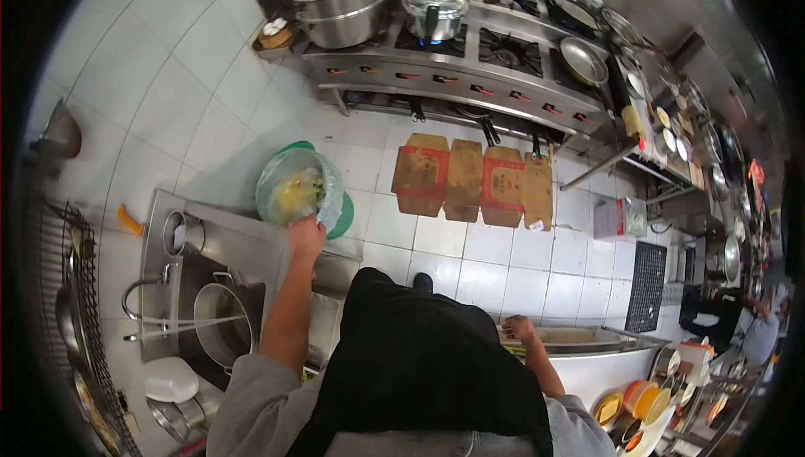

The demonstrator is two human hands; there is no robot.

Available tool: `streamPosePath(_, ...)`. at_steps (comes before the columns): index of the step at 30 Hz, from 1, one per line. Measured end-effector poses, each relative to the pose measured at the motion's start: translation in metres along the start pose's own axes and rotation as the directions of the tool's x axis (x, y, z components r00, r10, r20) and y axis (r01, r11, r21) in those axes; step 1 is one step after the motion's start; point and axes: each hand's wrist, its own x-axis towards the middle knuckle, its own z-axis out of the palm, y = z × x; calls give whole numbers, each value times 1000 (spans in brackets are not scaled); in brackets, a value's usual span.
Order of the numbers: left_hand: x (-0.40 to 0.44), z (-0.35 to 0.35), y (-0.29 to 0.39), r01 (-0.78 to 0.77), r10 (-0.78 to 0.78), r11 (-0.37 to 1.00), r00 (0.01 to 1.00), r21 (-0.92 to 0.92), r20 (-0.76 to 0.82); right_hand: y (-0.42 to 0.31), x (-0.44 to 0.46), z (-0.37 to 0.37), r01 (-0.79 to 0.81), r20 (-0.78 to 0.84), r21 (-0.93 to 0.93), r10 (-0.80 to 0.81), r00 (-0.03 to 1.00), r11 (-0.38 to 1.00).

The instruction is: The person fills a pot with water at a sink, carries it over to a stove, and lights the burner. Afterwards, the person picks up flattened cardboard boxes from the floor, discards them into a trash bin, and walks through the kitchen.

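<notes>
My left hand (307, 236) reaches out over the near rim of a green bin (339, 215) lined with a clear plastic bag (329, 179). Its fingers look closed, but their tips and whatever they hold are blurred. Just beyond them, a yellowish smear with some green (298, 195) shows inside the bag; I cannot tell whether it is in the hand or lying in the bin. My right hand (518, 329) hangs low at my side by the edge of a metal trough (579, 338), fingers loosely bent and apart, with nothing visible in it.
Left is a steel sink with a running tap (138, 298) and a large pot (225, 319). Ahead stands a stove (453, 80) with a steamer (340, 4) and a pressure cooker (434, 12) over a blue flame. Flattened cardboard (465, 176) covers floor tiles. A person (759, 327) is far right.
</notes>
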Motion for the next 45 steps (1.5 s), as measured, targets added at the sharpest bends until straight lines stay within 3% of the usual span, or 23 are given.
streamPosePath(2, -4, -4, 2, 0, -1, 1000, 998, -21, -62, -8, -6, 3, 18, -7, -34, -19, 1000, 999)
streamPosePath(7, 0, 5, -3, 3, -1, 999, 1000, -54, 25, -23, -14, 0, 28, -2, -73, -28, 1000, 997)
streamPosePath(8, -1, -3, -2, 12, -8, 998, 998, -62, 55, -23, -10, -5, 40, 25, -172, -36, 999, 984)
streamPosePath(10, 0, 14, -9, -13, 12, 998, 1000, -58, -24, -18, -4, -8, 324, 131, -349, -297, 946, 879)
streamPosePath(12, 0, 20, -9, 28, -32, 996, 999, -83, -43, -9, 3, -15, 352, 141, -341, -323, 936, 872)
streamPosePath(14, 1, 25, -9, 52, -59, 993, 996, -103, -62, 3, 18, -17, 112, 25, -173, -109, 994, 979)
streamPosePath(15, 0, 25, -9, 59, -68, 992, 995, -116, -70, 12, 31, -24, 307, 129, -357, -279, 951, 882)
streamPosePath(17, -1, 24, -11, 54, -63, 989, 996, -141, -61, 23, 59, -50, 646, 409, -563, -505, 760, 516)
streamPosePath(18, -1, 25, -10, 37, -46, 987, 998, -158, -52, 7, 73, -55, 550, 522, -830, -218, 824, 91)
streamPosePath(19, -4, 22, -8, 37, -47, 983, 998, -178, -52, -6, 72, -53, 536, 541, -841, -71, 838, -75)
streamPosePath(20, -5, 16, -7, 36, -49, 979, 997, -201, -58, -18, 70, -49, 472, 468, -873, -62, 882, 122)
streamPosePath(21, -5, 12, -7, 38, -54, 974, 996, -222, -68, -30, 67, -42, 351, 359, -815, -73, 930, 461)
streamPosePath(22, -5, 10, -7, 43, -59, 973, 996, -229, -61, -40, 64, -33, 217, 253, -653, -61, 966, 725)
streamPosePath(24, -6, 7, -8, 53, -67, 970, 997, -239, -50, -62, 61, -15, 154, 222, -545, -35, 974, 824)
streamPosePath(27, -13, -6, -10, 32, -104, 905, 984, -424, -148, -91, 59, 9, 142, 241, -513, -16, 970, 847)
streamPosePath(28, -15, 0, -13, -5, -138, 826, 968, -563, -210, -101, 59, 18, 142, 250, -510, -12, 968, 848)
streamPosePath(31, -39, -3, -4, -115, -268, 712, 868, -693, -418, -124, 68, 34, 162, 296, -521, -1, 955, 838)
streamPosePath(33, -71, -25, 1, -138, -315, 654, 844, -743, -434, -140, 72, 48, 171, 331, -529, 16, 944, 831)
streamPosePath(36, -128, -35, -6, -54, -378, 512, 882, -857, -282, -159, 87, 63, 189, 385, -542, 41, 922, 819)
streamPosePath(39, -182, -30, -27, 195, -343, 477, 939, -857, 23, -174, 112, 76, 189, 445, -523, 78, 892, 831)
streamPosePath(43, -222, -33, -59, 321, -270, 463, 939, -826, 214, -195, 158, 93, -56, 535, -329, 235, 811, 943)
streamPosePath(45, -229, -41, -68, 354, -249, 409, 930, -841, 270, -233, 91, 151, 462, 665, -562, 42, 746, 686)
